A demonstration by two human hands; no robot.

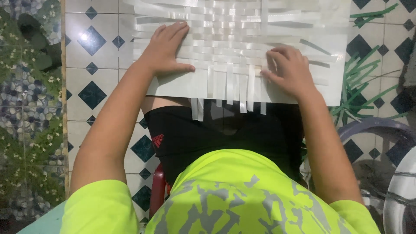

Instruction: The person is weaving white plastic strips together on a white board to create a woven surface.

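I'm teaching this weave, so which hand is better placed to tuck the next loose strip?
Probably the right hand: its fingertips pinch the woven white strip mat beside the loose ends, while the left hand lies flat.

Woven mat point(242, 47) cut off above; basin point(401, 190) rightward.

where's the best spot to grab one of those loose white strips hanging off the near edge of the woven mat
Probably by its free tail. The loose strip ends hang past the near edge of the woven mat, unwoven and clear of both the left hand and right hand. Pinch one flat-wise from the near side, thumb under, since further up it is locked under crossing strips.
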